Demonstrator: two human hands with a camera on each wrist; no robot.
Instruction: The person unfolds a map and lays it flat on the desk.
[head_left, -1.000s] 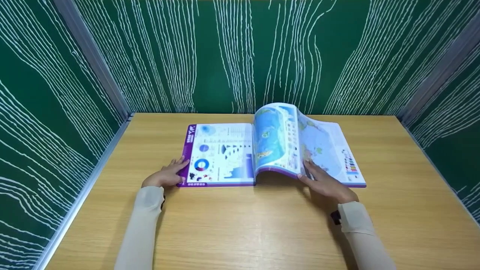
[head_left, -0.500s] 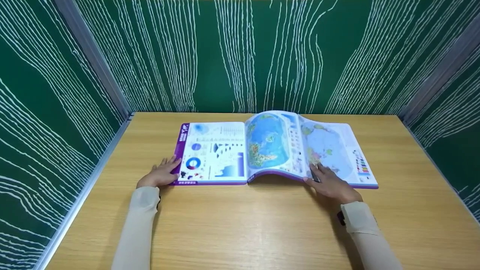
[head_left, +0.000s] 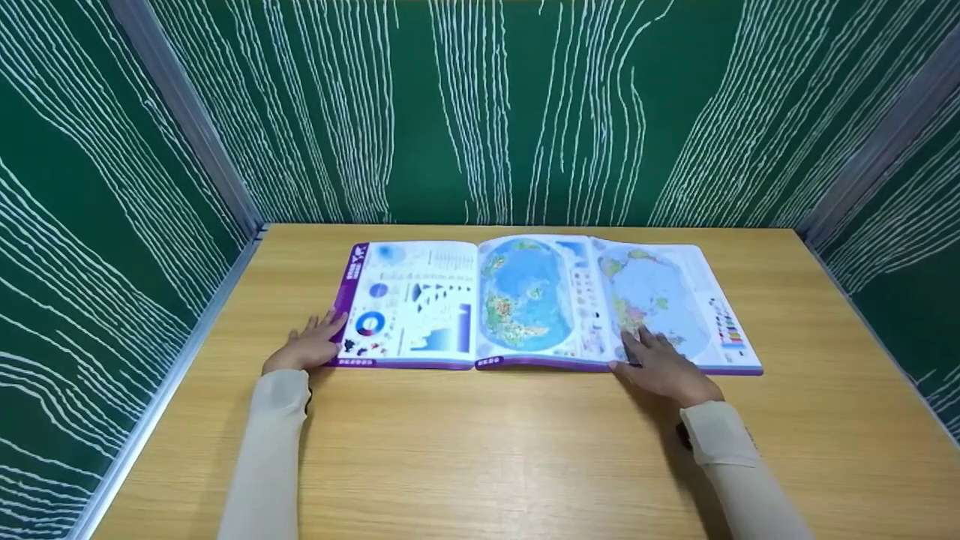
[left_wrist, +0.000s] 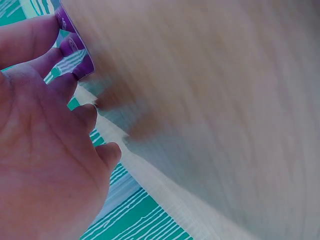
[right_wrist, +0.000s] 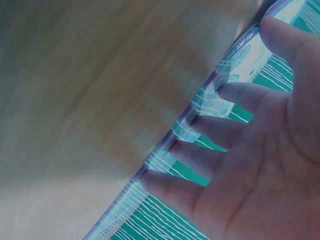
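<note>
A wide map booklet (head_left: 525,296) with purple edging lies unfolded on the table in the head view. Its left panel (head_left: 442,259) carries charts and a blue ring diagram. The middle and right panels show world maps, and the front edge of the middle one bows up slightly. My left hand (head_left: 304,349) touches the purple left border with spread fingers; in the left wrist view the thumb and fingers (left_wrist: 65,87) meet that edge. My right hand (head_left: 664,366) rests on the front of the right panel, fingers extended, covering part of its map. The right wrist view shows those fingers (right_wrist: 215,132) along the booklet's edge.
The wooden table (head_left: 480,450) extends in front of the booklet and to both sides. A green wall (head_left: 427,150) with white wavy lines rises behind the table's back edge. Similar side panels (head_left: 67,225) with grey metal posts (head_left: 187,112) border it.
The raised, curled middle panel has come down nearly flat. The left hand and the booklet's left part have shifted left. The right hand has moved slightly right, with the right panel.
</note>
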